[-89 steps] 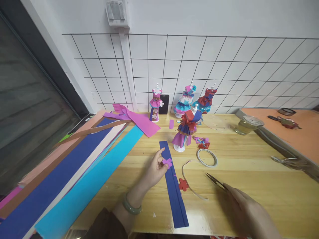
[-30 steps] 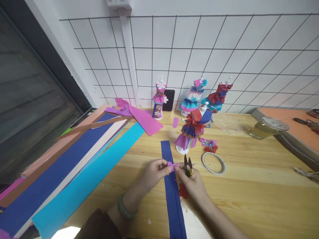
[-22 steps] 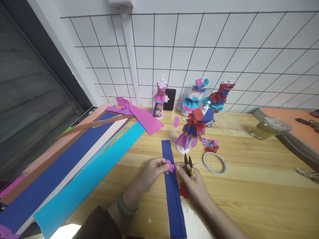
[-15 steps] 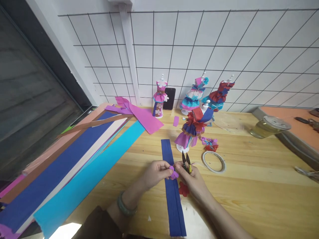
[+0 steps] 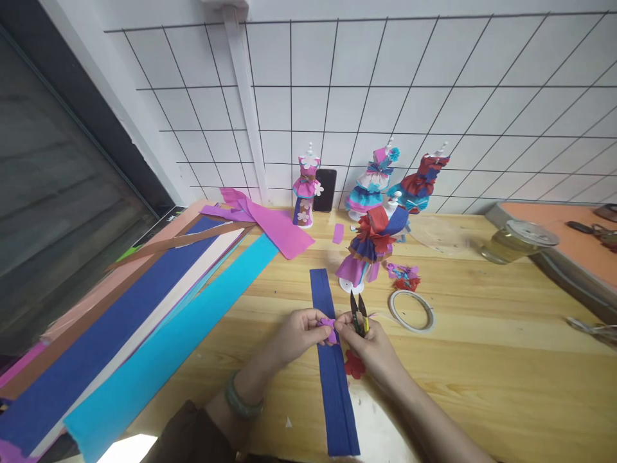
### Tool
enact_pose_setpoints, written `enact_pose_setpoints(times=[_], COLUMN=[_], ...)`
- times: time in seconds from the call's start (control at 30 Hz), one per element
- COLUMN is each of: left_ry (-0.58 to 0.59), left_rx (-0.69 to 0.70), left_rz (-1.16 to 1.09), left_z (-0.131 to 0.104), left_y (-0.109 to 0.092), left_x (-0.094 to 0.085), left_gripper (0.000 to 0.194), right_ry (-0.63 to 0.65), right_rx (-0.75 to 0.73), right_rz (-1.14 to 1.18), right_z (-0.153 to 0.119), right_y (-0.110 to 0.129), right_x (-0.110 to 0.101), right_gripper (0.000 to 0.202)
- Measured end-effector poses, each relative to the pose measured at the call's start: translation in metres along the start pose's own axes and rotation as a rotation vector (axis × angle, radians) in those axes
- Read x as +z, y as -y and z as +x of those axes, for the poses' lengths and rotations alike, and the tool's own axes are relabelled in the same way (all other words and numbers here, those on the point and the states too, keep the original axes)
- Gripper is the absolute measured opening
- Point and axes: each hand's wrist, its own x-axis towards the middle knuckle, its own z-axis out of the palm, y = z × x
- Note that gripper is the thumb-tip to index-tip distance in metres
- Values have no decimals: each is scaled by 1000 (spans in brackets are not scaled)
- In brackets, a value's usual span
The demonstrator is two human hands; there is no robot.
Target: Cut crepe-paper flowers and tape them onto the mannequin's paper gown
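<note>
White wall with black criss-cross lines (image 5: 318, 109) across the top of the frame, shiny yellow wooden table (image 5: 482, 373) below. Just below the middle, small purple paper flower (image 5: 328, 331) pinched in left hand (image 5: 299, 335), over long dark blue paper strip (image 5: 335, 399). Held in right hand (image 5: 370, 346), small dark metal scissors (image 5: 355, 310), blades apart and pointing up; fingertips close by the petals, maybe touching. Looks like the petal-bending step. Next move probably calls for soft pinching, with sharp points kept off thin paper.

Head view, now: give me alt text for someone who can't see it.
The left hand pinches a purple paper flower above a blue strip; the right hand, holding scissors with blades apart, is at the flower's edge. Four small dressed mannequins stand behind.
</note>
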Motion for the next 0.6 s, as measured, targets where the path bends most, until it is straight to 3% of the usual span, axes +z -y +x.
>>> enact_pose_setpoints(times=[0.17,0.33,0.6], left_ry=[18,51,-2], left_rx=[-8,-12,7], left_rz=[2,-19,-59], left_z=[1,1,3], left_y=[1,3,7], left_x=[-1,-1,-4], left_gripper=[19,20,23], right_ry=[-21,57,31], right_rx=[46,65,86], right_rz=[74,62,10], right_z=[0,0,-1], right_y=[-2,1,-1], right_x=[0,1,2], right_gripper=[30,30,32])
